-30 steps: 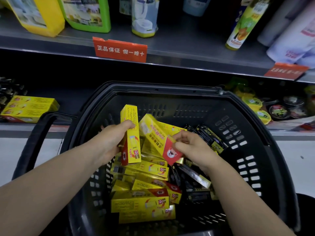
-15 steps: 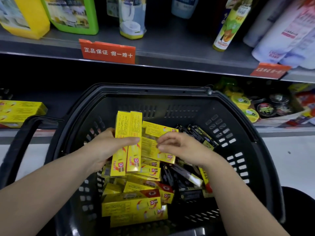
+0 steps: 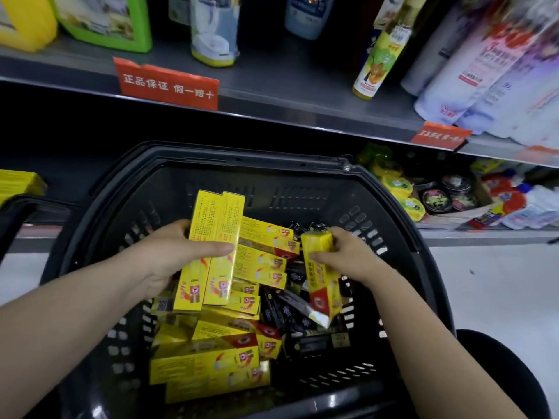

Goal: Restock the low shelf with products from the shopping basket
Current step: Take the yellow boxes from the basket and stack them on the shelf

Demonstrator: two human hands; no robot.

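Note:
A black shopping basket [image 3: 408, 225] fills the middle, holding several long yellow boxes [image 3: 205, 358] and some black packets [image 3: 290, 313]. My left hand [image 3: 163, 255] grips two yellow boxes [image 3: 214, 237] side by side, upright above the pile. My right hand [image 3: 348, 255] holds a third yellow box [image 3: 320, 285] by its top end, the box hanging tilted over the black packets. The low shelf [image 3: 453, 234] runs behind the basket; a stack of the same yellow boxes [image 3: 18, 182] lies on it at the far left.
The upper shelf [image 3: 272, 95] carries cleaner bottles and spray cans, with red price tags [image 3: 169, 84] on its edge. Round tins and yellow tubs [image 3: 423, 195] crowd the low shelf at right. The basket's handle [image 3: 27, 207] hangs down at left. White floor lies to the right.
My right hand has lifted another yellow box out of the pile. The left hand still holds its two boxes, slightly raised. The view has shifted left and down a little.

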